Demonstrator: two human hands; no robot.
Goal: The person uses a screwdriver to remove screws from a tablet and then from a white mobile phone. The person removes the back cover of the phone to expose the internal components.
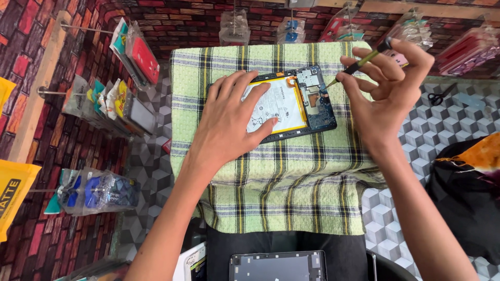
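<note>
An opened tablet [291,104] lies face down on a green plaid cloth [271,177] spread over the desk, its back cover already off, so that the white battery [278,106] and the blue circuit board [315,99] are bare; a grey panel [278,266] that looks like the removed cover (I cannot be sure it belongs to this device) rests at the near edge of the view. The board and battery are in place, so by my judgement the opening is done and the work inside is only begun. The left hand [229,122] lies flat, fingers spread wide, pressing on the battery and the tablet's left half to steady it. The right hand [388,88] is raised to the right of the tablet, wrist bent, pinching a thin green-handled screwdriver [359,63] between thumb and fingers, its tip angled down at the board's upper right corner. Scissors [441,95] lie well apart on the patterned surface at right.
</note>
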